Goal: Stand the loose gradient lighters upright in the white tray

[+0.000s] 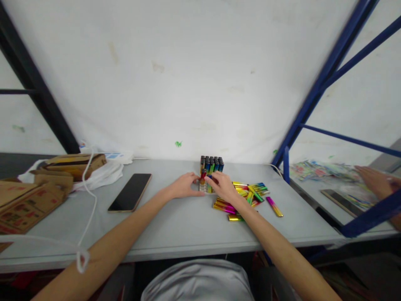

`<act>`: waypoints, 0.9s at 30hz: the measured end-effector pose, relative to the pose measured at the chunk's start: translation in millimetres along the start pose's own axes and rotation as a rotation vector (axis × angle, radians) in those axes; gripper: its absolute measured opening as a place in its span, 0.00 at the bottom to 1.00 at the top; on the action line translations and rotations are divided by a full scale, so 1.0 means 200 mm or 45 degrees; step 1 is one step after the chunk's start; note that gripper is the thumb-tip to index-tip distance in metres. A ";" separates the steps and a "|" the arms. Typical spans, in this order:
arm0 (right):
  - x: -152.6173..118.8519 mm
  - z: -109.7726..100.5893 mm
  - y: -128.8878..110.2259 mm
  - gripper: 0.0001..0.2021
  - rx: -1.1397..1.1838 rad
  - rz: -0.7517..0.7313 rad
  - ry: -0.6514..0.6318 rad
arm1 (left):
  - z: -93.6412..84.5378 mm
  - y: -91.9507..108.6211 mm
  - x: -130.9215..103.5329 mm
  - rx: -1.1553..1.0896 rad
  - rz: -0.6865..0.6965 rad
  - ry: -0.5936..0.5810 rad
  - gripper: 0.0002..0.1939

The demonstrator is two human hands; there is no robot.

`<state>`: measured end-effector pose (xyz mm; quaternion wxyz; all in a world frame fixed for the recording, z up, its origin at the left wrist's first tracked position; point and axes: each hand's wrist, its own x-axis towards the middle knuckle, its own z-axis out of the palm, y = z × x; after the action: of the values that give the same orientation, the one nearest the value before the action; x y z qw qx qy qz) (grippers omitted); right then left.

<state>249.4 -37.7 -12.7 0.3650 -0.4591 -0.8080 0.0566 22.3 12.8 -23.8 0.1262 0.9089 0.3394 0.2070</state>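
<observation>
Upright cigarette lighters [216, 161] with black tops and shiny, multicoloured bodies stand in rows in a small pale tray [202, 189]. My left hand [184, 186] is at the tray's left side, thumb and fingers apart, the thumb by its front corner. From the right, my right hand [223, 186] reaches over the tray. Its fingertips close on a red and gold lighter [203, 175] at the front left, and the hand hides part of the row. Beside my right wrist lies a loose pile of shiny gold, green and magenta lighter-shaped pieces [250, 194].
A single pink and gold piece [275, 207] lies right of the pile. At left are a phone [130, 193], a white cable [90, 194] and opened cardboard boxes [34, 200]. A blue metal frame [308, 100] borders the right, with another person's hand [376, 179] beyond it.
</observation>
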 end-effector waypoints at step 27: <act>0.03 -0.08 0.02 0.24 -0.350 0.128 -0.142 | -0.01 0.01 0.00 -0.016 -0.030 0.004 0.34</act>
<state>261.6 -34.6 0.9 0.2500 -0.5408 -0.8031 -0.0107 22.2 11.7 -21.5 0.1337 0.9036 0.3491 0.2091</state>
